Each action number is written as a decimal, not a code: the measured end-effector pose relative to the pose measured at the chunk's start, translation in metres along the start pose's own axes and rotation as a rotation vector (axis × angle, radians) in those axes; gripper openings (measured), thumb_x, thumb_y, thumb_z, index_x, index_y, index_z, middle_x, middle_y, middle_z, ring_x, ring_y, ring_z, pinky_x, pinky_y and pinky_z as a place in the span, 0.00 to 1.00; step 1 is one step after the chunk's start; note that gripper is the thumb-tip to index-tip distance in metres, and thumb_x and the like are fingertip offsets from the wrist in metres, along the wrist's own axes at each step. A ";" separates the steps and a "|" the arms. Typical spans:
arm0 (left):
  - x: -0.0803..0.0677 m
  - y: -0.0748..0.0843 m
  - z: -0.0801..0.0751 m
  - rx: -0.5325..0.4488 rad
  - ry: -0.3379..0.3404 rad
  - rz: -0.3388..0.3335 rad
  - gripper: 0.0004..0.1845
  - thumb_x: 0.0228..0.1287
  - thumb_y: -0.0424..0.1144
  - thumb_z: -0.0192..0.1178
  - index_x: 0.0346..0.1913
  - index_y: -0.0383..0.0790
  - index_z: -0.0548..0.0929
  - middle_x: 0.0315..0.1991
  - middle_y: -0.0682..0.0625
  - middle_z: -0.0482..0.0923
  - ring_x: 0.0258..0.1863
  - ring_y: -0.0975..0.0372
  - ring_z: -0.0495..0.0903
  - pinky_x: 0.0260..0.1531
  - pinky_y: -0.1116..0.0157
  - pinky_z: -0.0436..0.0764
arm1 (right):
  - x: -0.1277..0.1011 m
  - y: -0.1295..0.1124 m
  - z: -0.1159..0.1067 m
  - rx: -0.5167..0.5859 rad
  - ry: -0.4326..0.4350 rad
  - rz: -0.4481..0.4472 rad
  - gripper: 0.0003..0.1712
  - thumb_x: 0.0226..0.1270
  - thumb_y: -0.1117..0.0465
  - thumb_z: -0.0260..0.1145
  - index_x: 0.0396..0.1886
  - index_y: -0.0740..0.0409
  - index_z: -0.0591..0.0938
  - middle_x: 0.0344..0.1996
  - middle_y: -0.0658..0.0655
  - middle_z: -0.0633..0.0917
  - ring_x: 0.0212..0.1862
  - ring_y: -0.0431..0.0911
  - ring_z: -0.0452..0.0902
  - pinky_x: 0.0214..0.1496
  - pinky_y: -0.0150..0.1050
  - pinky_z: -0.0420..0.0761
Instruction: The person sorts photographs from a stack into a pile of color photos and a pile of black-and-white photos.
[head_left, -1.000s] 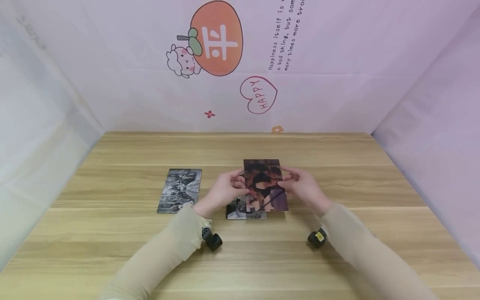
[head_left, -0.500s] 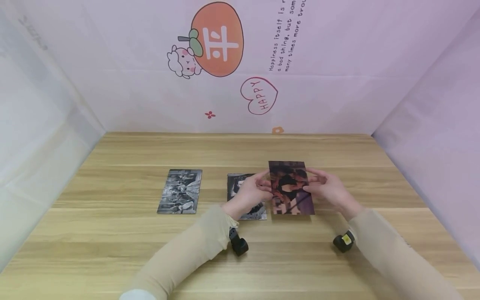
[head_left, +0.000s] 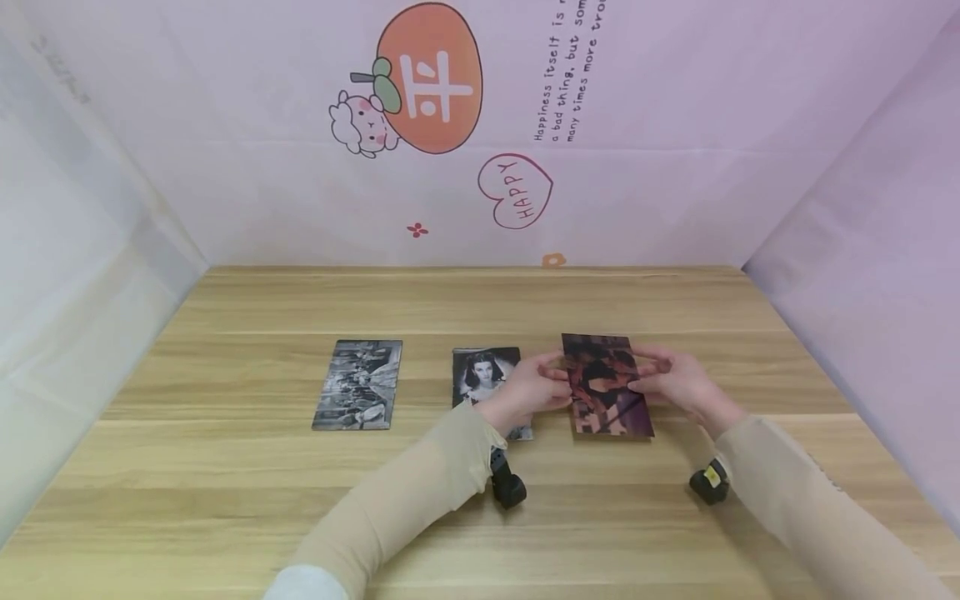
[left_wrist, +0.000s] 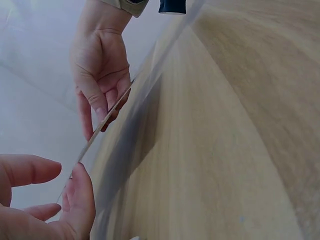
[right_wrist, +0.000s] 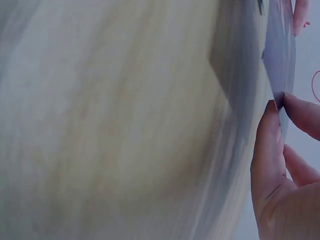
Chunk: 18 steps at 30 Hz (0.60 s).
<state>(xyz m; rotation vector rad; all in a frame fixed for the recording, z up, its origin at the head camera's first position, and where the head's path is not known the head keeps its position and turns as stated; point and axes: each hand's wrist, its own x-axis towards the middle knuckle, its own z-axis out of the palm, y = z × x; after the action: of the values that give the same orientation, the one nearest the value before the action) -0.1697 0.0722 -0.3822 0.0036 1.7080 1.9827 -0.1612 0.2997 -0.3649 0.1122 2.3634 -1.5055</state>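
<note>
A dark reddish photo card (head_left: 606,387) is held up between both hands, tilted close over the table. My left hand (head_left: 534,385) grips its left edge; in the left wrist view those fingers (left_wrist: 80,192) lie on either side of the thin card. Along the opposite edge, my right hand (head_left: 684,387) pinches it, fingers and thumb (right_wrist: 269,127) meeting at the border in the right wrist view. A black-and-white portrait photo (head_left: 480,375) of a dark-haired person lies flat, partly hidden by the left hand and sleeve. Further left lies a black-and-white group photo (head_left: 358,385).
The wood-grain table (head_left: 480,300) is walled by a printed white backdrop (head_left: 675,125) and pale side sheets. A black wrist camera (head_left: 508,487) hangs at the left cuff, and another wrist camera (head_left: 709,483) at the right cuff.
Both hands have carried the colour photo card to the right, off the portrait photo, and slightly lower toward the table. The portrait is now partly uncovered; the group photo stays put.
</note>
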 end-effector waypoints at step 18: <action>0.002 -0.007 -0.003 0.062 -0.047 -0.010 0.32 0.62 0.20 0.51 0.70 0.29 0.58 0.60 0.32 0.70 0.58 0.47 0.74 0.52 0.60 0.80 | 0.011 0.005 0.000 -0.247 0.052 0.065 0.40 0.58 0.69 0.67 0.68 0.72 0.60 0.46 0.68 0.79 0.35 0.38 0.78 0.37 0.29 0.82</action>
<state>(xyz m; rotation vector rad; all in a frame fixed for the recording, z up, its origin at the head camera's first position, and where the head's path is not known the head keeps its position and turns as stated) -0.1700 0.0704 -0.3898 0.0631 1.7351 1.9068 -0.1708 0.3004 -0.3726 0.1683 2.5389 -1.1845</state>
